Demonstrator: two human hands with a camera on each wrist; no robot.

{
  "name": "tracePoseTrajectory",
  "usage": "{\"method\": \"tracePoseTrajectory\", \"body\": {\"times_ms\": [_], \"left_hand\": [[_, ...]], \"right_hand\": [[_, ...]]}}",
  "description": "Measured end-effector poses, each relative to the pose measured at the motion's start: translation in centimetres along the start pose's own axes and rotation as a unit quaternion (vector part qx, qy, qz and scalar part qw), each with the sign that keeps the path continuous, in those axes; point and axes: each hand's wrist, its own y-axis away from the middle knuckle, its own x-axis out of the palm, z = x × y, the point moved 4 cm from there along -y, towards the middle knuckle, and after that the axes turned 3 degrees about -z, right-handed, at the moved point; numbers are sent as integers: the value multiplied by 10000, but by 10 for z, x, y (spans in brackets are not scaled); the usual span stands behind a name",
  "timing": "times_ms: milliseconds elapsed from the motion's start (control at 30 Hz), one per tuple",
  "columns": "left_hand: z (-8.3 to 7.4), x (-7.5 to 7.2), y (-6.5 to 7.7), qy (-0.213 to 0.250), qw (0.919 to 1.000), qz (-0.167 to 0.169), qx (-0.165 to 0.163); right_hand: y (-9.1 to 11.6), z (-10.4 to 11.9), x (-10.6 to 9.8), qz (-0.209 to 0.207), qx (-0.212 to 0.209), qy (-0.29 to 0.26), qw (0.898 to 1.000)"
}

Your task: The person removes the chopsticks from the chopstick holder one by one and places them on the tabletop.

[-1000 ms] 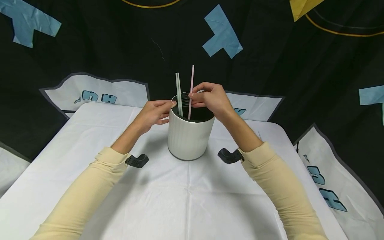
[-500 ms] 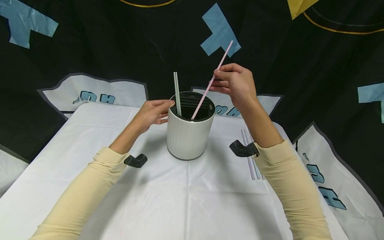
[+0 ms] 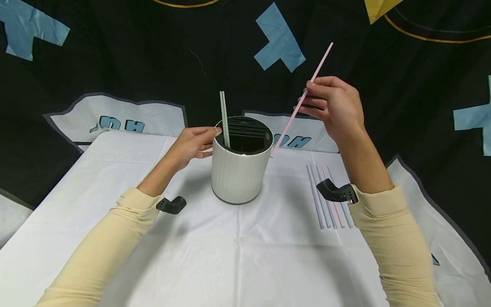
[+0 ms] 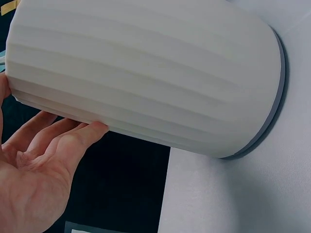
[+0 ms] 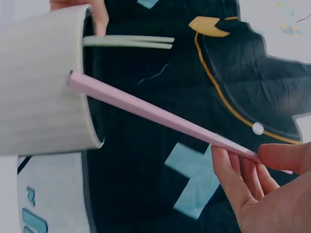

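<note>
A ribbed white utensil holder (image 3: 239, 179) with a black slotted insert stands on the white table. My left hand (image 3: 194, 145) grips its left rim, thumb on top and fingers against the outer wall, as the left wrist view shows. Two pale green chopsticks (image 3: 224, 119) stand together in the holder's left part. To the right, my right hand (image 3: 337, 104) pinches a pink chopstick (image 5: 146, 110) between thumb and fingers. It slants in the air, its lower end just right of the holder's rim in the head view.
Several purple, blue and pink chopsticks (image 3: 326, 198) lie side by side on the table (image 3: 207, 264), right of the holder and partly behind the right wrist's black camera strap (image 3: 335, 191). A dark cloth (image 3: 145, 55) with blue patches hangs behind.
My right hand has lifted the pink chopstick out of the holder and carried it right, tilting it. The row of chopsticks on the table has come into sight. My left hand stays at the rim.
</note>
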Motion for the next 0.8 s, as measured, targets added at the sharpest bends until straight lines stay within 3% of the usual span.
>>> {"method": "tracePoseTrajectory", "body": {"times_ms": [333, 533, 800], "left_hand": [[0, 0, 0, -19, 10000, 38, 11], [-1, -1, 0, -75, 10000, 36, 37], [0, 0, 0, -37, 10000, 7, 15]], "right_hand": [[-7, -38, -40, -122, 516, 940, 9942], [-15, -77, -68, -65, 940, 1779, 9795], [-21, -122, -100, -38, 1526, 2281, 9616]]}}
